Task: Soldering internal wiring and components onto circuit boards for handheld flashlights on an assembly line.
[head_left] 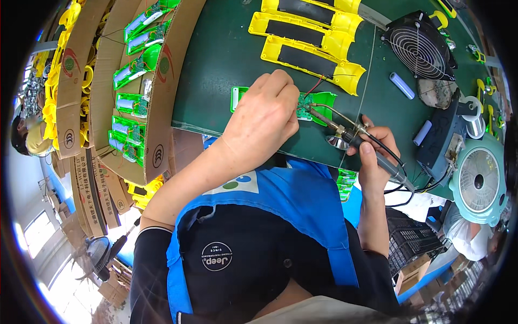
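Observation:
My left hand (264, 116) is closed over the middle of a green plastic housing (325, 100); what its fingertips pinch is hidden beneath it. At the hand's right edge a small green circuit board (304, 108) shows in the housing. My right hand (377, 156) grips a soldering iron (353, 139) with a thin metal tube alongside it. The iron's tip is at the board. Thin red and black wires (314, 86) run from the board up toward the nearest yellow housing (348, 75), which carries a black panel. A shiny reflector cup (337, 142) lies under the iron.
More yellow housings (264, 24) lie in a row beyond. At right are a black fan (418, 46), blue cylindrical cells (402, 85), a dark soldering station (442, 137), a solder spool (475, 121) and a pale green fan (479, 181). A cardboard box (175, 70) at left holds several green housings.

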Tool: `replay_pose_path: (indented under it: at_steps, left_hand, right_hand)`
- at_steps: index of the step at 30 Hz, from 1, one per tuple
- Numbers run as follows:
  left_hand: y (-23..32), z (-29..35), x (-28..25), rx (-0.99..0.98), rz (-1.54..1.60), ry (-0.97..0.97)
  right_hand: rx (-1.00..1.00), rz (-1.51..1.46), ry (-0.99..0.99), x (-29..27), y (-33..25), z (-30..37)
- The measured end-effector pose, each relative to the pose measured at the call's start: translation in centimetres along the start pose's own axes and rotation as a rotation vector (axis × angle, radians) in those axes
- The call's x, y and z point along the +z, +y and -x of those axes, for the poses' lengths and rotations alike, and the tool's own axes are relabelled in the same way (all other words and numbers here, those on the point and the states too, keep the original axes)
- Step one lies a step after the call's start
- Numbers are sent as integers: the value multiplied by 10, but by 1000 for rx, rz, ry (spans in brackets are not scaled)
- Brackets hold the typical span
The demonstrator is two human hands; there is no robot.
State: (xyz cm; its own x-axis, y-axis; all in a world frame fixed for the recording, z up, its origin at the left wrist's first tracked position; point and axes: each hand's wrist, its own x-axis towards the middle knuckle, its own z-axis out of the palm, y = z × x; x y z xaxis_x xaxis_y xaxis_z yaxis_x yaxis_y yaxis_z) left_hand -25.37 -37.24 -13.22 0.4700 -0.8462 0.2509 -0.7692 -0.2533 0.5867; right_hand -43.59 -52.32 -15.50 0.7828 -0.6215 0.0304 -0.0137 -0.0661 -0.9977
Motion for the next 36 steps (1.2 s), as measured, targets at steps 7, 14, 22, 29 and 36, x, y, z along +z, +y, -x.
replay_pose_path:
  at_steps: [7,14,22,29,36]
  left_hand:
    - [1,-1,-1,-6,-2,-18]
    - [2,-4,-1,4,-24,-13]
    - [3,-3,-1,5,-21,-25]
    - [2,-5,-2,2,-16,-34]
    - [4,-7,-5,-15,-8,-78]
  right_hand:
    - [-16,39,-22,3,-3,-2]
    - [-88,104,-73,-1,3,-3]
    - [-65,-14,11,-7,9,2]
    - [6,-130,108,-3,2,0]
    - [-103,-67,153,2,-12,-6]
